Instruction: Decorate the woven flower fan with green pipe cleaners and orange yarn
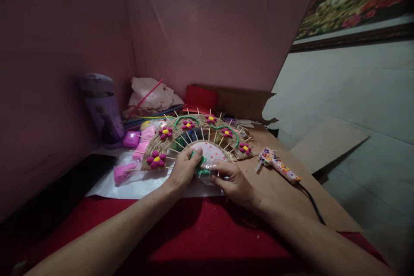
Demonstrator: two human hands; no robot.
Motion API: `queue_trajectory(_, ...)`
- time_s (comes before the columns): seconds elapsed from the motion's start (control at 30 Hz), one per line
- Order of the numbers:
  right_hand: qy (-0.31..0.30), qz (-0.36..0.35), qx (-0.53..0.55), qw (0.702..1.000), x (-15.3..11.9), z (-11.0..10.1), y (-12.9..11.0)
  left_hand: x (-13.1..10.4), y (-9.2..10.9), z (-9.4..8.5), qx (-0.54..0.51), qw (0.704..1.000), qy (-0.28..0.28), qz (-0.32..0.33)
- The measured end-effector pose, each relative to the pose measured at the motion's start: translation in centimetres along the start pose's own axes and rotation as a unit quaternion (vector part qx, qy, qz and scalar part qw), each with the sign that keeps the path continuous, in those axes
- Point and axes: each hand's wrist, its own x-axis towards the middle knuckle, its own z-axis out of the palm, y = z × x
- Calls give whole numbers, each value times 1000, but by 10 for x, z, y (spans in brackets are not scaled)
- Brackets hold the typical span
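Observation:
My left hand (183,167) and my right hand (235,184) meet over the front of a fan-shaped craft. Between them is a clear plastic packet of green modelling clay (203,171); the left thumb presses on it and the right fingers pinch its plastic. Just behind lies the craft's twine-wound arch (150,148), with wooden sticks poking out and green wavy strands on top. Magenta flowers with yellow centres (156,159) dot the arch. A white half-round piece with pink spots (211,150) forms its middle, partly covered by my hands.
A flower-patterned glue gun (280,166) with a black cord rests on brown cardboard (310,202) at right. Pink clay packets (121,174) lie left, near a purple bottle (106,118) and a dark flat object (87,177). Spotted cloth (150,95) and red material (200,97) sit behind.

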Motion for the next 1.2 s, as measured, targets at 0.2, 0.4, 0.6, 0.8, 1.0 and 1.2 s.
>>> queue_trajectory(0.2,-31,59,48,997,1,0,-2,2,-2,-1,0,1000,8,8)
queue_trajectory(0.4,-65,78,63,993,0,-1,-2,4,-4,-3,18,999,6,26)
queue_trajectory(0.6,-71,93,67,991,0,-1,1,4,-4,-1,63,997,6,33)
queue_trajectory(0.8,-69,105,79,989,2,-2,0,2,-1,1,79,996,8,41)
queue_trajectory(1.0,-55,96,65,992,1,0,0,4,-2,1,49,997,17,49)
queue_trajectory(1.2,-12,73,-16,997,-2,2,-3,6,-1,0,-4,999,29,37)
